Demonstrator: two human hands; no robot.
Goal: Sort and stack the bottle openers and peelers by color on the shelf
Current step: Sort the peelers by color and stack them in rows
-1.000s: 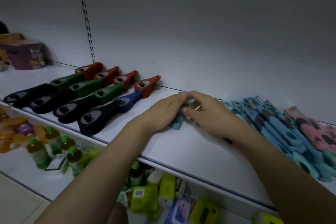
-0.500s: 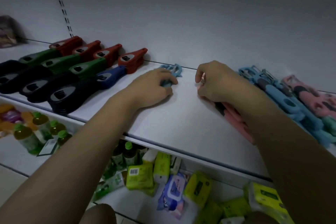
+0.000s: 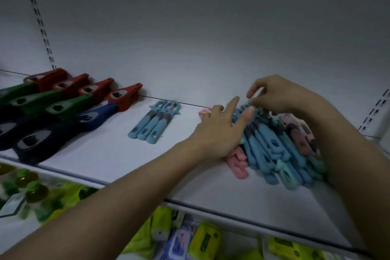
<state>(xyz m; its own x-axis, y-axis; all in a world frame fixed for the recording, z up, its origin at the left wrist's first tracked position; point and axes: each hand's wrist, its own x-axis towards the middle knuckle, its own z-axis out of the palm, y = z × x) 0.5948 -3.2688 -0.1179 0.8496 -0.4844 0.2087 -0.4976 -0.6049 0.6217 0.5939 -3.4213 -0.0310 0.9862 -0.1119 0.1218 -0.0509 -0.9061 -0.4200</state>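
The unsorted peelers (image 3: 274, 150) lie in a heap directly under and just beyond both hands, long axes running from the shelf's front edge back toward the wall, heads at the far end. Most are blue, with pink ones (image 3: 237, 163) poking out at the heap's left edge and more pink at its right.

The left hand (image 3: 219, 131) rests on the heap's left side with fingers spread and fairly straight, gripping nothing that can be seen. The right hand (image 3: 280, 95) hovers over the peeler heads at the far end, fingers curled toward the thumb as if pinching; motion blur hides whether anything is actually held. The right hand looks nearer to the heads, so the next pick likely falls to it.

Well to the left of the left hand, three blue peelers (image 3: 152, 124) lie side by side, parallel, already sorted. The handles look smooth moulded plastic with grey collars and an oval hole near the end.

Farther left, the bottle openers (image 3: 88, 99) sit in overlapping rows by colour: red at the back, then green, blue and black, broad and flat with metal insets. All rest on the white shelf (image 3: 118, 160).
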